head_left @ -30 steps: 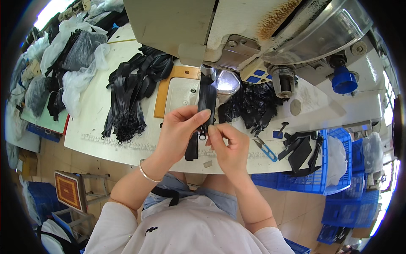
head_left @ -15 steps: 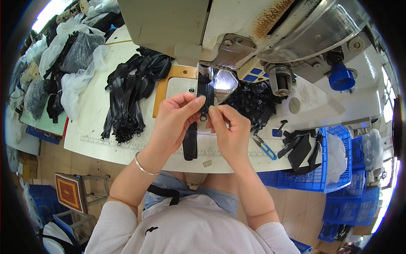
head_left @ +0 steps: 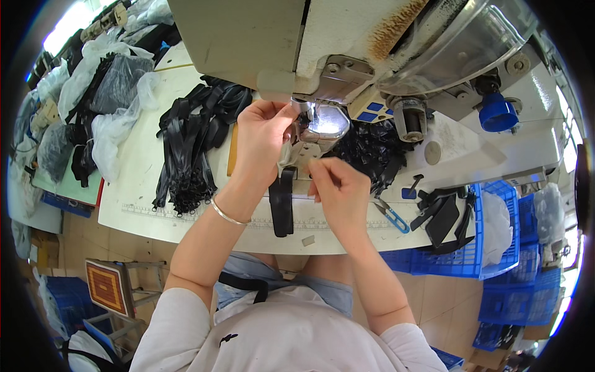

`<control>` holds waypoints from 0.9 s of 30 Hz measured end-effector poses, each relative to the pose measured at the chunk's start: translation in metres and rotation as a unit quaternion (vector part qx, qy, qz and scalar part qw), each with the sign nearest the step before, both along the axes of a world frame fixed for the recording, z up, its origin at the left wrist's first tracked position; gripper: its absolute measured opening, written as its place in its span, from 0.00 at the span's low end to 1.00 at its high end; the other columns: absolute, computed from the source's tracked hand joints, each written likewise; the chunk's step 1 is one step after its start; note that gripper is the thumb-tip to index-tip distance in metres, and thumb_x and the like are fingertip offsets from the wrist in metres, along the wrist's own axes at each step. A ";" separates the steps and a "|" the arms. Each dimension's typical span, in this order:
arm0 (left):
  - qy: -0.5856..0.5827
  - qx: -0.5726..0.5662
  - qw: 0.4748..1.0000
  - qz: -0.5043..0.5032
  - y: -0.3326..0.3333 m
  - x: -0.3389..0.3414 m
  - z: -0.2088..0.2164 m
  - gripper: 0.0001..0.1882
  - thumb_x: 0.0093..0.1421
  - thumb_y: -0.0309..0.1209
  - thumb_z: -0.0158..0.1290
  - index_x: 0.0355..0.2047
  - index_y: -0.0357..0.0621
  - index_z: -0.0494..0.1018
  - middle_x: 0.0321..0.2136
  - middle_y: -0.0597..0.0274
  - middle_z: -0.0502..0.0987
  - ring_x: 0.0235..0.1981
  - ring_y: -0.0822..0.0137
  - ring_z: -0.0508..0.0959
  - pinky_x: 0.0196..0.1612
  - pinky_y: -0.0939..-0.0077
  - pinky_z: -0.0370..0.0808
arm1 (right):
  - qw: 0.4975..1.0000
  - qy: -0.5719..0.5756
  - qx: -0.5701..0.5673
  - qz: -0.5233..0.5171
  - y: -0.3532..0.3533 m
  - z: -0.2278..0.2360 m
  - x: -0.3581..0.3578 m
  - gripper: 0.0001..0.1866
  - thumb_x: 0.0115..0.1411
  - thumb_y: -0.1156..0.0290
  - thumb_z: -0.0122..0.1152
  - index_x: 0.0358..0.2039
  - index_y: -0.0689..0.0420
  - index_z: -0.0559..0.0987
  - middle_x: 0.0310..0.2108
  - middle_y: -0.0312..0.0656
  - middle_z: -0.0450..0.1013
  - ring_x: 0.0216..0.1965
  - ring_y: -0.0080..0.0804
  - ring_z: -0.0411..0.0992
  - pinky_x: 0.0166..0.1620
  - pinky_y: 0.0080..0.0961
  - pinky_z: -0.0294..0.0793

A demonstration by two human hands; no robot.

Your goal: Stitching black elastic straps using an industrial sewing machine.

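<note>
My left hand [head_left: 263, 139] is raised beside the sewing machine's lit needle area [head_left: 327, 121], thumb and fingers pinched together. Whatever it grips is hidden by the fingers. To its right, my right hand [head_left: 339, 197] hovers over the front of the machine bed, its fingers curled in, and nothing shows between them. A black strip [head_left: 282, 208] hangs down between the hands, over the table's near part. Left of my left hand lies a bundle of black zippers [head_left: 189, 149], their sliders toward me. A heap of black pieces [head_left: 375, 152] sits right of the needle area.
Blue thread snips [head_left: 394, 218] and black fabric scraps [head_left: 439, 220] lie at the right, beside a blue basket [head_left: 489, 266]. A ruler strip [head_left: 248, 222] runs along the table's near side. Plastic bags [head_left: 121, 80] are piled at far left. A stool [head_left: 108, 287] stands on the floor.
My left hand has moved up and away toward the needle. My right hand has come away from the black zipper piece both hands were pinching, which no longer shows between them.
</note>
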State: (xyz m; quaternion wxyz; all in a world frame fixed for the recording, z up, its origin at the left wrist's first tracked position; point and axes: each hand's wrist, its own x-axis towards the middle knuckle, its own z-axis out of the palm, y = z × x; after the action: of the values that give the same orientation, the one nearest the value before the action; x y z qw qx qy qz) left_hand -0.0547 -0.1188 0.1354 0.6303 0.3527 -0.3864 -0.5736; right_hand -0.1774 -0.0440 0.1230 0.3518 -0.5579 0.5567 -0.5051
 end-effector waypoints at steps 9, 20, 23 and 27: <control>-0.003 -0.011 1.000 -0.024 -0.010 0.003 -0.002 0.05 0.57 0.24 0.56 0.26 0.38 0.72 0.17 0.70 0.68 0.18 0.79 0.64 0.23 0.83 0.60 | 0.999 -0.010 -0.012 -0.033 0.019 -0.041 -0.051 0.08 0.61 0.73 0.55 0.33 0.62 0.80 0.20 0.37 0.74 0.20 0.16 0.69 0.24 0.15 0.65; -0.217 -0.015 0.968 0.127 0.006 0.096 -0.024 0.09 0.59 0.31 0.56 0.29 0.36 0.75 0.19 0.71 0.71 0.22 0.81 0.68 0.27 0.86 0.65 | 0.765 0.554 -0.307 -0.118 -0.104 -0.015 -0.112 0.09 0.49 0.73 0.61 0.34 0.56 0.78 0.36 0.39 0.72 0.39 0.37 0.68 0.44 0.34 0.63; -0.332 0.032 0.924 0.188 0.016 0.159 -0.063 0.10 0.57 0.34 0.57 0.29 0.38 0.76 0.20 0.69 0.74 0.24 0.75 0.72 0.29 0.79 0.67 | 0.755 0.589 -0.271 -0.100 -0.128 -0.023 -0.122 0.14 0.43 0.70 0.66 0.32 0.58 0.77 0.36 0.42 0.73 0.37 0.41 0.69 0.43 0.35 0.63; -0.639 0.062 0.738 0.208 0.036 0.191 -0.091 0.12 0.50 0.39 0.60 0.29 0.44 0.75 0.31 0.60 0.74 0.41 0.55 0.70 0.45 0.55 0.63 | 0.947 0.195 -0.221 -0.131 -0.115 -0.009 -0.114 0.19 0.46 0.74 0.65 0.39 0.63 0.70 0.32 0.40 0.72 0.33 0.30 0.71 0.36 0.30 0.73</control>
State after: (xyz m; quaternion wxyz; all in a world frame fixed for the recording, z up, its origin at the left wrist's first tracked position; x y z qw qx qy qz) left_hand 0.1367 -0.0830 0.0440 0.3156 0.7467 -0.5785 -0.0906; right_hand -0.2915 -0.1590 0.1144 0.0349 -0.6315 0.5568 -0.5385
